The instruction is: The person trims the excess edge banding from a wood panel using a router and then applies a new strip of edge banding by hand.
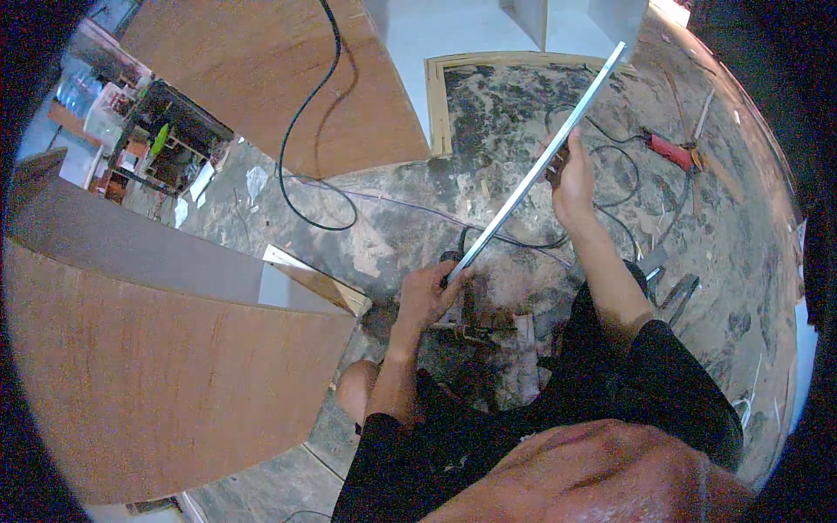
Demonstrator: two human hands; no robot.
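Nearer, left grip holds silvery strip; right grip, farther.

Bright silver on the strip; black on the cable and clothes. Reddish brown, streaked with grain, across the upper panel and the lower panel, with dull grey on the latter's inner side. Red on the tool, mottled grey with near-black and pale blotches on the floor, bluish white on the cabinet.

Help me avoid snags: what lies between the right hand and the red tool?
In the head view, a loop of dark cable lies on the floor between the right hand and the red tool.
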